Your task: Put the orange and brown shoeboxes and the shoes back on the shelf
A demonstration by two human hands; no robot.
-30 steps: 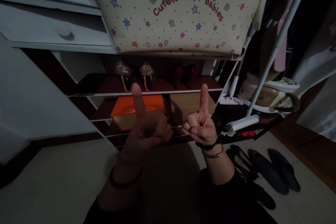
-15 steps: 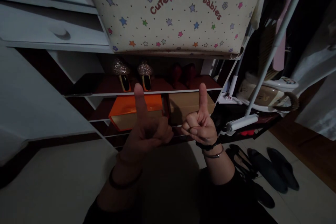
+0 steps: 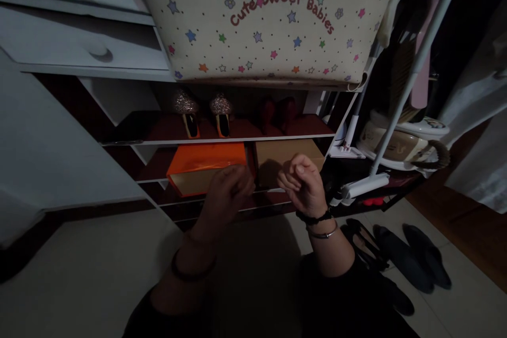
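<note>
My left hand (image 3: pixel 230 190) is closed, its fingers curled inward, and I see nothing in it. It is held in front of an orange box (image 3: pixel 206 158) on the middle shelf and covers that box's lower right part. My right hand (image 3: pixel 304 184) is also closed, with the thumb against the bent fingers and nothing between them. Behind it stands a brown cardboard box (image 3: pixel 273 158), partly hidden by the hand. The two hands are apart, at about the same height. Dark bands circle both wrists, along with a thin bracelet (image 3: pixel 325 234) on the right one.
Glittery heeled shoes (image 3: pixel 186 108) and dark red shoes (image 3: pixel 277 111) stand on the upper shelf (image 3: pixel 245 132). A star-print cover (image 3: pixel 273 21) hangs above. White drawers (image 3: pixel 79 47) are at left. A squeegee (image 3: pixel 366 185) leans at right, and dark shoes (image 3: pixel 404 259) lie on the floor.
Both index fingers pointed straight up before; now they are folded down and both hands are closed. The shelves and shoes have stayed put, with the view shifted slightly.
</note>
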